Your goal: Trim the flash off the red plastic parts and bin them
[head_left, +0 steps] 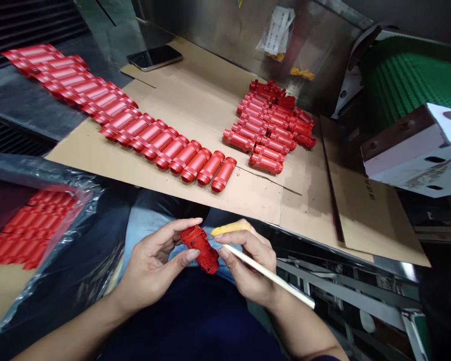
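Observation:
My left hand [154, 255] is closed on a red plastic cylindrical part [202, 250], thumb on the near side and fingers behind. The part is tilted over my lap, and its side facing me shows cut-outs and ridges. My right hand [250, 260] grips a thin cream-coloured stick [268, 275] that slants down to the right. A yellow finger cover [231, 228] sits on one of its fingers. The right thumb tip is close against the lower end of the red part; whether they touch I cannot tell.
On the cardboard-covered bench [195, 75] lie a long row of red cylinders [173, 148] and a cluster of them [263, 123]. A phone [155, 57] lies behind. At left stands a plastic-lined box [86, 200] of red parts; at right, a green conveyor belt [413, 85].

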{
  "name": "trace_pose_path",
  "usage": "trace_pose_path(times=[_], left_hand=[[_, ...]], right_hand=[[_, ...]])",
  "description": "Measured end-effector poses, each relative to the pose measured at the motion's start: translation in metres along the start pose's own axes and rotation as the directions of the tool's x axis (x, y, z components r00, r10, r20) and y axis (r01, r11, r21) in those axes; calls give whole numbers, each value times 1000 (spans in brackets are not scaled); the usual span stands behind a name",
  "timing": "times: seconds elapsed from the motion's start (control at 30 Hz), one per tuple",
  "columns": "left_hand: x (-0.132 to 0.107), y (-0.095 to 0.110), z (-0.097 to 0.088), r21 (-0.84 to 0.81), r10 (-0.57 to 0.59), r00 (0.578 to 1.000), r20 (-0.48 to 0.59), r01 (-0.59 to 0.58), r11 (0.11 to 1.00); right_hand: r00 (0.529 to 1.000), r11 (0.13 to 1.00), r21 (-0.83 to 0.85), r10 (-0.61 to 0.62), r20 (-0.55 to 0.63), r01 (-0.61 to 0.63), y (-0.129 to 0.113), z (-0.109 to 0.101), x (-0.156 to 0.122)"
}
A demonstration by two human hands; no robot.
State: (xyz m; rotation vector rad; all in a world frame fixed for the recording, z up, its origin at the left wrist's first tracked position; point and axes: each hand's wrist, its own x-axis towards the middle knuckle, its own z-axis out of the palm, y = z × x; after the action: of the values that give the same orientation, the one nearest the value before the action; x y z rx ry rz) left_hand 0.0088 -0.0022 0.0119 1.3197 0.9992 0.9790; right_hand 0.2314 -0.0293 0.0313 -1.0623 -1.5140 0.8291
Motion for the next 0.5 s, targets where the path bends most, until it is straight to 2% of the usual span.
trace_pose_path(times=[0.13,0.27,0.33,0.43,0.5], left_hand=[[-2,-9,1,63,80,997,-24,-78,995],[-7,-17,3,151,146,986,-81,-133,980],[-8,-17,5,169,155,981,-119,-134,977],[-7,-12,6,133,140,978,-156,-119,984],[-6,-6,6,84,101,982,-162,-88,992]], right_hand=[[997,1000,-7,-27,72,28,4,2,-1],[966,951,-170,-251,68,259,13,15,-6],[948,915,-254,-313,47,315,16,21,-10],[957,932,-230,-291,-11,281,15,24,-13],[983,983,-93,-167,-78,159,13,21,-13]])
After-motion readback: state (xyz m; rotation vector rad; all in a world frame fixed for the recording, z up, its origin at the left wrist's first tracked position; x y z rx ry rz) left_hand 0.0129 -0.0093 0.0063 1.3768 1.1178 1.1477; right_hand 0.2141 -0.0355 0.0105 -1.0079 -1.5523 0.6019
